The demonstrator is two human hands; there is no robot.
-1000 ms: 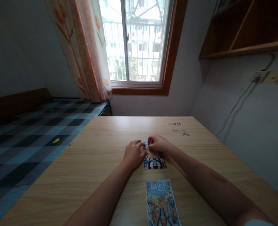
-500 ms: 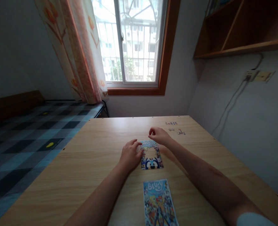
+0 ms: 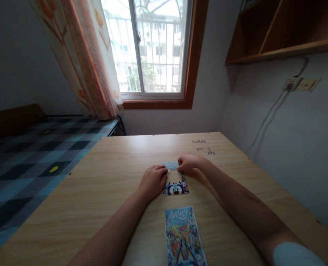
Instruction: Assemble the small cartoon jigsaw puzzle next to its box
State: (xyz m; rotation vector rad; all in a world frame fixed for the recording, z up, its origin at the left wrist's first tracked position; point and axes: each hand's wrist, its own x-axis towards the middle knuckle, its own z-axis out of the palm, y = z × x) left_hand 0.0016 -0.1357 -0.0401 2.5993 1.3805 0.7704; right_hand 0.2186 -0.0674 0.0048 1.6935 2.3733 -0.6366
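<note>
A partly assembled jigsaw puzzle (image 3: 176, 189) lies on the wooden table, with a blue dog's face along its lower edge and a bare gap in its middle. My left hand (image 3: 153, 181) lies at the puzzle's left side, fingers stretched out and touching its edge. At the upper right of the puzzle, my right hand (image 3: 190, 163) is closed in a pinch with the fingertips down at the pieces. Whatever is between those fingertips is hidden. Nearer to me is a printed picture sheet (image 3: 183, 236) reading "Bluey", crowded with cartoon figures.
Loose puzzle pieces (image 3: 210, 151) lie at the table's far right, with a row of pieces (image 3: 199, 141) behind them. A bed with a checked cover (image 3: 41, 155) stands left of the table (image 3: 102, 177). A shelf (image 3: 286, 51) hangs on the right wall.
My right hand has come down from above the puzzle's top edge to its upper right part, still pinched. My left hand stays at the left edge. The view has shifted slightly.
</note>
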